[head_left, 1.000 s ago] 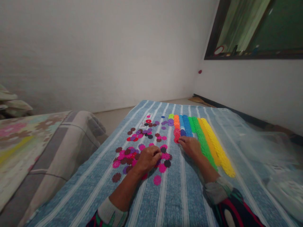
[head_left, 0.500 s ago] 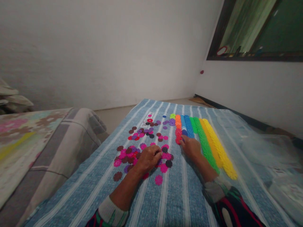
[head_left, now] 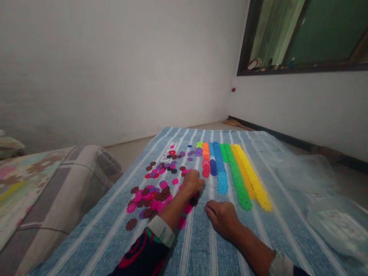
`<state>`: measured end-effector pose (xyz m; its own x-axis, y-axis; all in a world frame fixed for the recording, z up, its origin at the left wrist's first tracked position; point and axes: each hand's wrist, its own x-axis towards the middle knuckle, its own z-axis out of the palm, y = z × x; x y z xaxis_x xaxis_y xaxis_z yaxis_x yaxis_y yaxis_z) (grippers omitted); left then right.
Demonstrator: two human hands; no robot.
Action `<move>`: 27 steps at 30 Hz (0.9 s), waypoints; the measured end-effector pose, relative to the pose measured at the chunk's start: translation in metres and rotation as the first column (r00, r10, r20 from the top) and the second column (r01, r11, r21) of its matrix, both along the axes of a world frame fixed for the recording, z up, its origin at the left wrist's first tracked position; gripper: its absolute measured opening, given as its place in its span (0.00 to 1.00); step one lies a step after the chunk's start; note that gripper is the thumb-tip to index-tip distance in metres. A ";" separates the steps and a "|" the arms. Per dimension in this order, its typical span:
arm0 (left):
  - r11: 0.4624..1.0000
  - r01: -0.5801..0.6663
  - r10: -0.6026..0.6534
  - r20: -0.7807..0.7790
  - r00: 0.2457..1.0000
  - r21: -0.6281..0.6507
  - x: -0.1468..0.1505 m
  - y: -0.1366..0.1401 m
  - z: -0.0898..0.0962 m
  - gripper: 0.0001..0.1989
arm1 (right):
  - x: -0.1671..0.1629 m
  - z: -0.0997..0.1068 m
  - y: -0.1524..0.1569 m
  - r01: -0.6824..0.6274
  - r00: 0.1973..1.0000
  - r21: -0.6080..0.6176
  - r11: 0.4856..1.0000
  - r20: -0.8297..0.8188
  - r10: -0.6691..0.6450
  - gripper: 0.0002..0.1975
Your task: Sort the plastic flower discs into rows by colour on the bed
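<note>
Loose flower-shaped plastic discs point(head_left: 151, 197) in pink, brown, purple, red and black lie scattered on the left side of the striped cloth. My left hand point(head_left: 193, 183) is over their right edge, its fingers closed and pointing toward the red end of the orange-and-red row point(head_left: 206, 170). Whatever those fingers hold is hidden. Lower and to the right, my right hand point(head_left: 223, 216) is closed above the cloth, thumb and forefinger together; I cannot see anything between them. Beyond it are overlapping disc rows: a blue row point(head_left: 220, 168), a green row point(head_left: 237, 178) and a yellow row point(head_left: 254, 176).
Blue-and-white striped cloth point(head_left: 227, 249) covers the table. Clear plastic bags point(head_left: 339, 222) lie along its right side. To the left stands a surface under a grey checked cover point(head_left: 83, 184). A pale wall point(head_left: 120, 69) rises behind, with a window point(head_left: 290, 34) at upper right.
My right hand has drawn back from the red row's end toward me. My left hand has moved across the loose discs toward that row. The view has shifted slightly right.
</note>
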<state>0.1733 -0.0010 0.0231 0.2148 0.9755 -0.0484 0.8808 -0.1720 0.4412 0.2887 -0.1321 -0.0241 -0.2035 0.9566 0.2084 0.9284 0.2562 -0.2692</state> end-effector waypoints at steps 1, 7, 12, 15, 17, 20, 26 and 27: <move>0.999 -0.027 0.027 -0.010 1.000 -0.028 0.006 0.002 -0.001 0.15 | 0.001 0.001 0.001 -0.009 1.000 0.002 1.000 -0.023 0.009 0.11; 0.996 -0.086 0.086 -0.053 0.995 -0.008 0.026 0.003 -0.005 0.12 | 0.004 0.005 0.003 -0.033 0.997 -0.019 0.999 -0.072 0.031 0.11; 0.990 -0.126 0.132 -0.099 0.986 0.063 0.030 0.007 -0.010 0.14 | 0.003 0.007 0.003 -0.033 0.997 -0.036 0.999 -0.073 0.030 0.12; 0.990 -0.115 0.124 -0.109 0.986 0.086 0.031 0.009 -0.013 0.13 | 0.003 0.008 0.004 -0.037 0.997 -0.047 0.998 -0.070 0.033 0.12; 0.988 -0.118 0.128 -0.109 0.986 0.098 0.032 0.009 -0.015 0.13 | 0.004 0.009 0.004 -0.038 0.997 -0.056 0.998 -0.072 0.034 0.12; 0.986 -0.122 0.134 -0.103 0.986 0.115 0.033 0.008 -0.017 0.13 | 0.004 0.009 0.004 -0.031 0.997 -0.068 0.997 -0.067 0.027 0.12; 0.985 -0.107 0.122 -0.104 0.987 0.135 0.034 0.007 -0.018 0.13 | 0.003 0.008 0.004 -0.024 0.998 -0.072 0.997 -0.062 0.020 0.12; 0.985 -0.109 0.123 -0.102 0.987 0.137 0.034 0.007 -0.018 0.13 | 0.003 0.008 0.004 -0.022 0.998 -0.073 0.997 -0.062 0.017 0.13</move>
<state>0.2074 0.0058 0.0049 0.1003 0.9929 0.0638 0.9397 -0.1156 0.3218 0.2920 -0.1278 -0.0157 -0.2114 0.9658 0.1504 0.9046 0.2515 -0.3440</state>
